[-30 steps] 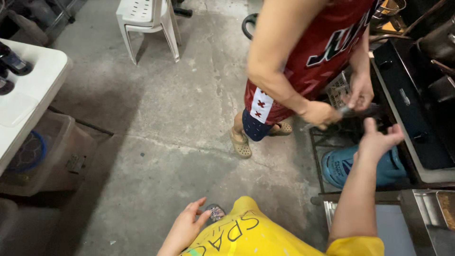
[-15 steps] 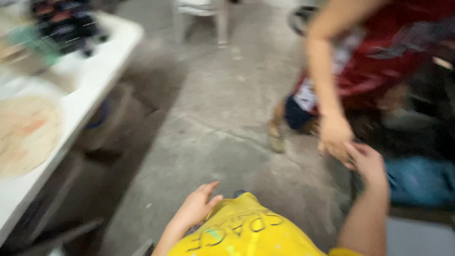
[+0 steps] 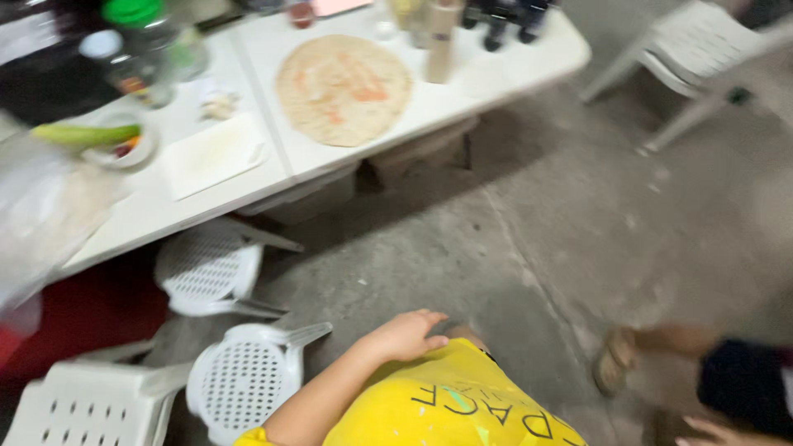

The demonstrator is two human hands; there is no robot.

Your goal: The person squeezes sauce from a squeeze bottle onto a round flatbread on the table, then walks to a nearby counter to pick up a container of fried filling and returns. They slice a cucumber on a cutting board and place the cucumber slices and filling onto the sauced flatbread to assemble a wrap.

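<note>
One left hand (image 3: pixel 406 334) resting on yellow shirt (image 3: pixel 462 405), fingers loosely curled and empty, right hand out of view, round tortilla (image 3: pixel 344 87) on white desk (image 3: pixel 496 78), white plastic chairs (image 3: pixel 244 376) nearby

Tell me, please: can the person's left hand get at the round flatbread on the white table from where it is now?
Probably not without stepping closer. The left hand rests against the yellow shirt, and bare concrete floor lies between it and the white table with the flatbread. Nothing blocks the way; it just looks too far.
</note>
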